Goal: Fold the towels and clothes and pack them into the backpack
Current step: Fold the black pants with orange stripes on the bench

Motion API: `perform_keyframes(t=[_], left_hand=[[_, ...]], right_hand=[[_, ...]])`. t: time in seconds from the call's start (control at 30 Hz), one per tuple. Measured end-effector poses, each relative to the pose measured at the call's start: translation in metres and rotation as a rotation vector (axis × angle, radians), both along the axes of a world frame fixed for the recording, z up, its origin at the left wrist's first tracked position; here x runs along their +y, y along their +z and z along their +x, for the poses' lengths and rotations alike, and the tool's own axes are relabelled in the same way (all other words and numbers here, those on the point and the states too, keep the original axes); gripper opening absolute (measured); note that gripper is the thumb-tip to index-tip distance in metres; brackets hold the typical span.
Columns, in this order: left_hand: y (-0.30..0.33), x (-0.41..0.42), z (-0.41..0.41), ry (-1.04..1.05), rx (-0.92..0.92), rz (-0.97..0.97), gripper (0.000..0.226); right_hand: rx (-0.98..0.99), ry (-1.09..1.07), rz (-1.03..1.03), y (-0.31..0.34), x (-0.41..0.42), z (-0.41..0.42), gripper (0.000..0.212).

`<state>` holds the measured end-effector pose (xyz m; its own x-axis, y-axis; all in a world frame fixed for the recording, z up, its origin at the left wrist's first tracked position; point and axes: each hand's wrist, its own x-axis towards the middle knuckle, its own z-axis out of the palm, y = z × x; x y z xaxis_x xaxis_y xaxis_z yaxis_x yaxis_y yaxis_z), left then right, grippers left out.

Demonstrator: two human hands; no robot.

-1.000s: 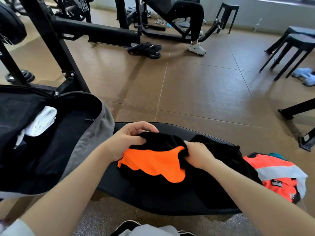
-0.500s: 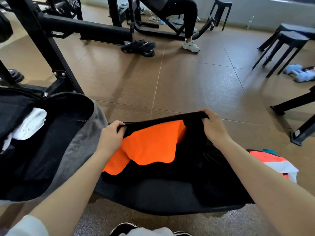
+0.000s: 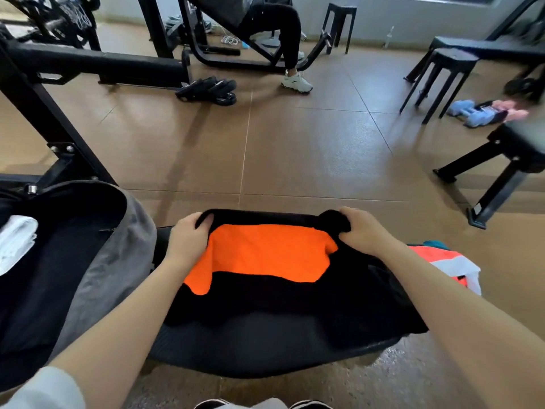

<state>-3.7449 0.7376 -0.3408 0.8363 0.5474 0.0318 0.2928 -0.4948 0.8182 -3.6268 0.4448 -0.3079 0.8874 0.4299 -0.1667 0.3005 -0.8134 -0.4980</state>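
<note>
Gripping the black-and-orange garment point(image 3: 265, 261) at frame centre with left hand point(image 3: 188, 240) and right hand point(image 3: 364, 230), spreading it flat; folding likely due next.

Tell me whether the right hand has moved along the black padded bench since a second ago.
Yes. The right hand has moved from the middle of the black padded bench to its far edge, still gripping the black and orange garment.
</note>
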Motion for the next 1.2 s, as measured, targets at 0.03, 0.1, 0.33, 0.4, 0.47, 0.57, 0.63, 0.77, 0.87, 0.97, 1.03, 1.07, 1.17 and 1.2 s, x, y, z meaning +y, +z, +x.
perform_keyframes(t=[0.03, 0.1, 0.33, 0.4, 0.47, 0.57, 0.63, 0.77, 0.87, 0.97, 1.03, 1.07, 1.17, 1.2], left_hand=[[-0.001, -0.001, 0.005, 0.022, -0.001, -0.054, 0.026], [-0.006, -0.003, 0.01, 0.017, 0.026, -0.081, 0.027], [-0.004, -0.007, 0.017, 0.19, 0.106, -0.705, 0.022], [0.005, -0.011, 0.021, 0.242, 0.114, -1.098, 0.026], [0.02, -0.018, 0.024, 0.206, 0.048, -1.205, 0.03], [0.051, -0.023, 0.014, 0.09, -0.022, -1.234, 0.037], [0.067, -0.015, 0.0, 0.049, -0.074, -1.23, 0.046], [0.09, 0.017, -0.032, 0.103, -0.158, -1.208, 0.034], [0.076, 0.037, -0.04, 0.269, -0.197, -1.012, 0.025], [0.034, 0.052, -0.036, 0.337, 0.08, -0.331, 0.028], [0.013, 0.045, -0.036, 0.247, 0.26, -0.049, 0.052], [0.01, 0.035, -0.035, 0.179, 0.255, 0.047, 0.058], [0.015, -0.004, -0.027, -0.144, 0.038, 0.014, 0.064], [0.019, -0.017, -0.023, -0.256, 0.005, -0.044, 0.067]], right_hand=[[-0.046, -0.027, -0.049, -0.005, -0.005, 0.002, 0.022], [-0.031, -0.158, -0.046, -0.007, -0.011, 0.001, 0.013], [0.232, -0.68, 0.536, 0.001, -0.017, 0.003, 0.023], [0.578, -0.717, 0.855, 0.015, -0.006, -0.007, 0.032], [0.729, -0.596, 0.989, 0.023, 0.004, -0.012, 0.059], [0.796, -0.477, 1.085, 0.043, 0.022, -0.013, 0.072], [0.827, -0.455, 1.101, 0.043, 0.023, -0.004, 0.062], [0.945, -0.256, 0.89, 0.056, 0.033, -0.002, 0.018], [0.91, -0.234, 0.626, 0.045, 0.06, 0.004, 0.019], [0.683, -0.133, 0.431, 0.023, 0.09, -0.003, 0.018], [0.632, -0.099, 0.375, 0.013, 0.1, -0.012, 0.019], [0.651, -0.109, 0.394, 0.009, 0.101, -0.014, 0.018], [0.778, -0.092, 0.502, 0.006, 0.103, -0.023, 0.021], [0.849, -0.046, 0.537, 0.008, 0.102, -0.026, 0.021]])
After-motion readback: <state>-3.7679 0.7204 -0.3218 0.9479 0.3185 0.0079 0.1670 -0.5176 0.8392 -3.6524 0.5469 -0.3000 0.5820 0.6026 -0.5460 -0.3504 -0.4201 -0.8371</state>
